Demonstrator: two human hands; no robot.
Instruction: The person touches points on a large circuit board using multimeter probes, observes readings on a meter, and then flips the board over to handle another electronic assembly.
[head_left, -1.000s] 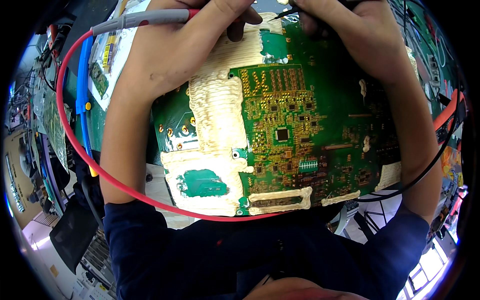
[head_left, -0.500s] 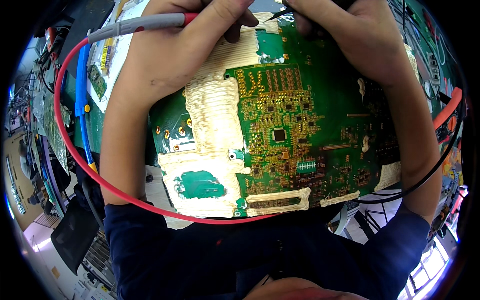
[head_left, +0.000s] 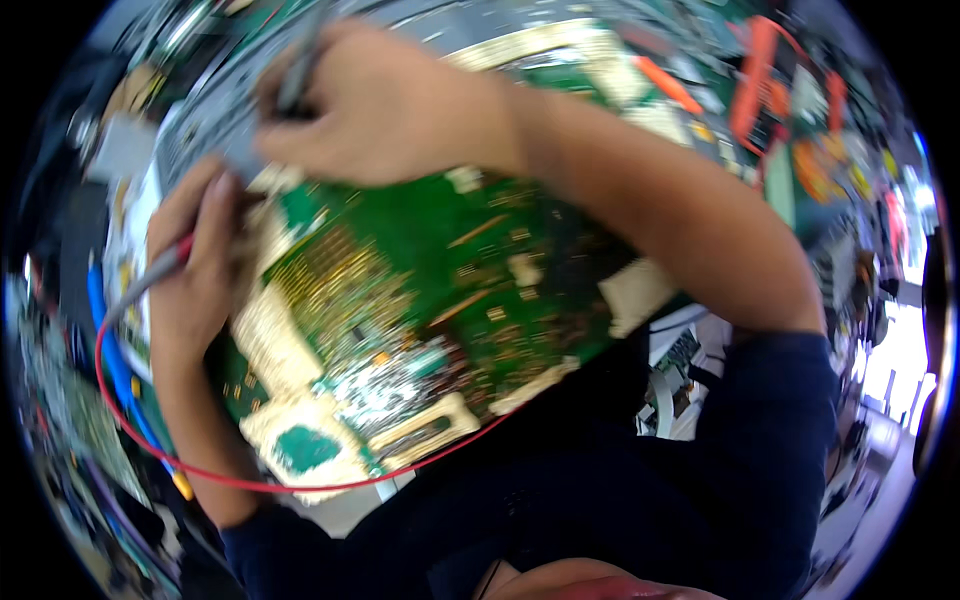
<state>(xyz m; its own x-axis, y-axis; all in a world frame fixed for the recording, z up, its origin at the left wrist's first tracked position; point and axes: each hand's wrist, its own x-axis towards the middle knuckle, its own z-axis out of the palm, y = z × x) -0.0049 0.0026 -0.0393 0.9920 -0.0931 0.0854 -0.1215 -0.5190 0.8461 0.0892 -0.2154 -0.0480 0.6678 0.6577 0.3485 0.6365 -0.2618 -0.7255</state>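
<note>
A large green circuit board [head_left: 420,235] lies tilted before me, with cream-coloured coating in thick strips and patches along its edges. My left hand [head_left: 195,240] is closed on a red-and-grey test probe [head_left: 150,275] at the board's left edge. From that probe a red lead [head_left: 240,487] loops down across the lower board. Above the board's upper left part is my right hand [head_left: 390,110], smeared by motion. Its fingers are closed round a dark grey, pen-like test probe [head_left: 298,75]. Both probe tips are hidden or blurred.
A blue tool-like strip [head_left: 112,340] lies left of my left forearm. At the upper right, an orange-cased item [head_left: 755,85] and an orange stick-like piece [head_left: 668,84] sit among clutter. A grey surface [head_left: 210,110] shows beyond the board.
My right hand has swung left across the board's far side with its probe. My left hand appears lower and further left. The whole view has turned and shifted, and the board now looks tilted.
</note>
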